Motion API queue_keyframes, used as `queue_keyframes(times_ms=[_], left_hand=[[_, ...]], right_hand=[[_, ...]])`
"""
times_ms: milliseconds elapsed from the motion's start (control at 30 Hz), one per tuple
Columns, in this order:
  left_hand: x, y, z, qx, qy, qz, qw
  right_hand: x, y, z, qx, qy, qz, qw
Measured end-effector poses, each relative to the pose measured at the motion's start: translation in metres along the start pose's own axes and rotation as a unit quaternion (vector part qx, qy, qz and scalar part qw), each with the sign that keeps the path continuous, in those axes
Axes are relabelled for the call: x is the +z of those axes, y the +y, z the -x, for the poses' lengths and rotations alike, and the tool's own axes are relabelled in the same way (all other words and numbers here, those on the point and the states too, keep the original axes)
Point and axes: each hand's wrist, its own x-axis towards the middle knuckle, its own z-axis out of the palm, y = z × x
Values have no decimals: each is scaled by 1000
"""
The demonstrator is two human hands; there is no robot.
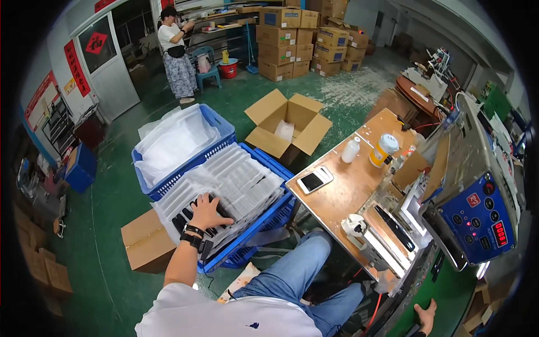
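My left hand [206, 215], with dark bands on its wrist, reaches over a blue crate [238, 247] at the left. Its fingers are spread over a row of thin black pieces [184, 216], and their tips are partly hidden among them. White ribbed packing sheets [238, 177] fill most of the same crate. At the lower right, my right hand [426, 317] is over a green surface [443, 295], thumb and fingers apart, with nothing visible between them. A black strip [437, 267] lies beyond it. On the machine's bed rests a long black piece [394, 227].
A second blue crate [185, 151] holds white sheets. An open carton [287, 126] stands beyond. The wooden table [320, 205] carries a phone [315, 180], white bottle [351, 150] and tin [384, 150]. A machine with a blue control panel [474, 219] overhangs the right. A person [177, 53] stands far back.
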Motion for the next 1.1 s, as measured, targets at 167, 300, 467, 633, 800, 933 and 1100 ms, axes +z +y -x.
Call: queue_keyframes(times_ms=[167,300,467,633,800,933,1100], left_hand=[[5,-5,-6,8,26,-12,1000],[5,-17,-21,-27,26,27,999],[-13,-1,-20,12,34,16,999],[-24,11,-7,60,140,165,974],[7,41,-17,84,330,336,878],[51,22,-50,31,262,611,747],[24,49,-47,-22,175,774,608]], right_hand=[[4,-20,23,-23,63,15,998],[1,-20,26,-62,127,42,989],[14,22,-3,-10,58,-28,998],[-4,-26,24,-28,27,14,999],[-14,-77,35,-208,143,-55,966],[-38,-190,79,-263,51,-204,941],[-32,-249,80,-376,50,-295,877]])
